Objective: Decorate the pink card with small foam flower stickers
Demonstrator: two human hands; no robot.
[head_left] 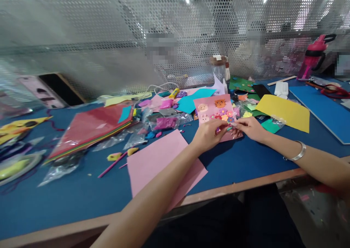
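Observation:
Both hands meet over a pink sheet point(203, 111) decorated with small animal faces and a cluster of colourful flowers point(224, 113). An orange cat-like face point(220, 103) sits at its top right. My left hand point(209, 134) is closed in a pinch above the sheet's lower part, its fingertips close to those of my right hand. My right hand point(250, 128), with a silver bangle on the wrist, pinches from the other side. A small greenish bit shows at the fingertips; what each hand holds is too small to name. Plain pink paper point(161, 160) lies under my left forearm.
Red and other coloured sheets point(90, 128) lie left, near clay packets point(166, 123). Yellow paper point(287, 111) and a blue board point(325, 109) are right. A glass jar point(218, 67) and a pink bottle point(311, 60) stand by the perforated metal screen point(109, 29).

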